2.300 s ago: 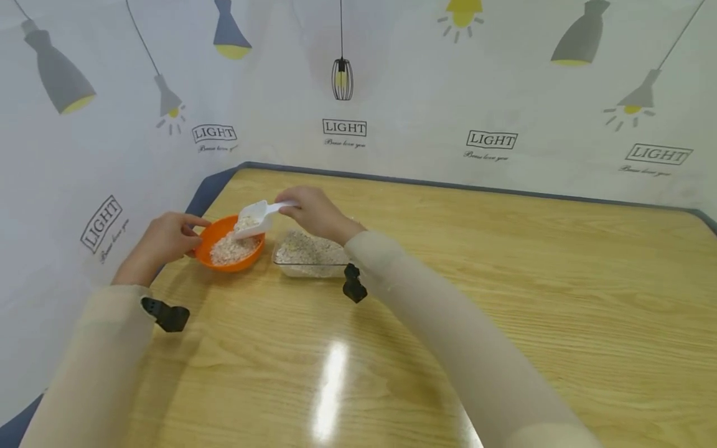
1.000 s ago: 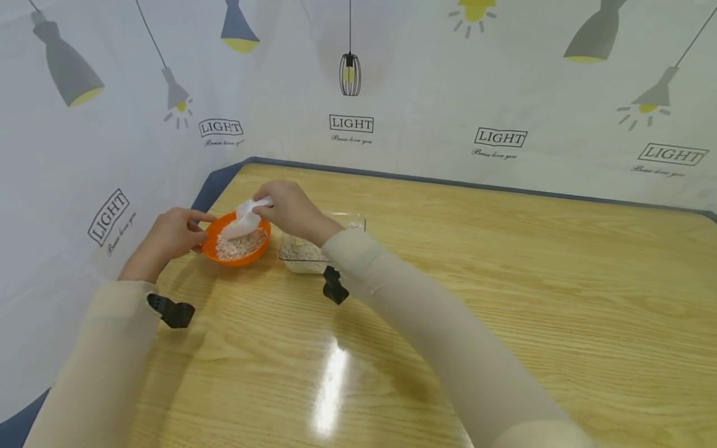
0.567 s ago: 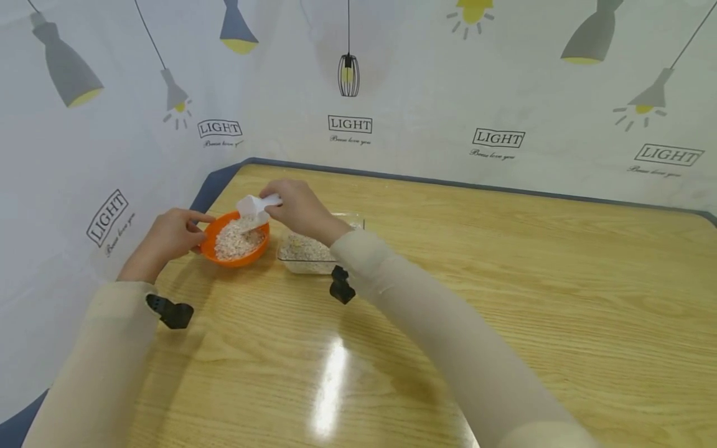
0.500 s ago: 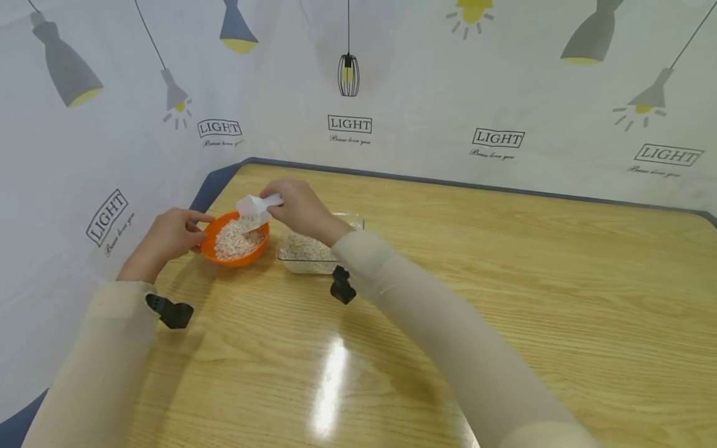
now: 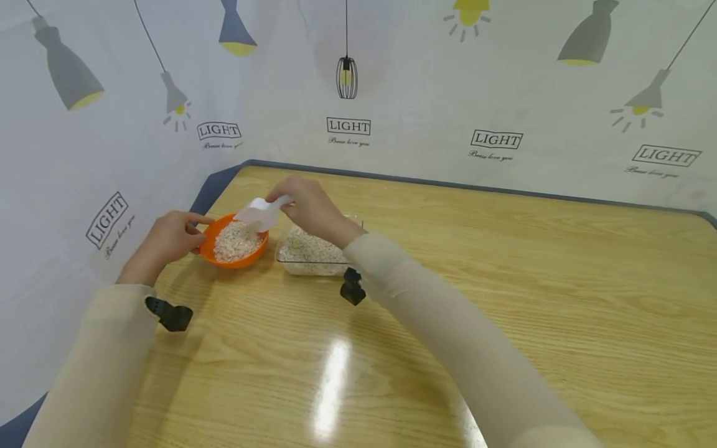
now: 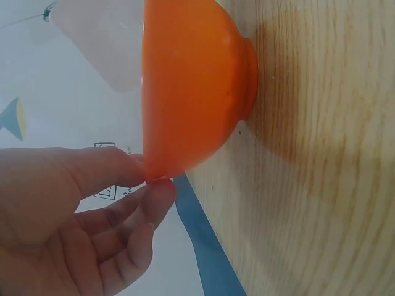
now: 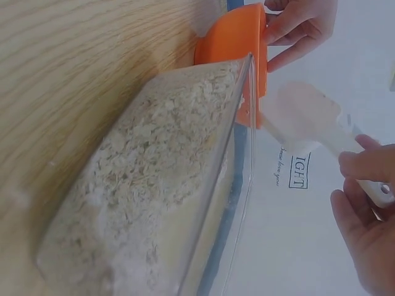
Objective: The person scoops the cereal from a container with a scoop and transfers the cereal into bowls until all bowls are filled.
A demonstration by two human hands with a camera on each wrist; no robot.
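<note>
An orange bowl [image 5: 235,261] part-filled with rolled oats [image 5: 238,241] stands at the table's far left. My left hand [image 5: 170,239] pinches its left rim between thumb and fingers, plain in the left wrist view, where the bowl's foot rests on the wood. In my right hand [image 5: 308,208] is the handle of a white plastic scoop [image 5: 260,214], tilted with its mouth over the bowl's right rim. A clear rectangular container [image 7: 148,160] of oats sits just right of the bowl, partly hidden by my right wrist in the head view.
Wood-grain table [image 5: 504,298] stretches right and toward me. A pale wall covering [image 5: 414,93] printed with lamps closes off the back and left sides, with a blue border [image 5: 215,186] along the table's edge. Black wrist cameras hang under both sleeves.
The scoop went in low over the bowl, tipped, then lifted and drew back a little right. More oats show in the bowl. The left hand keeps its hold on the rim.
</note>
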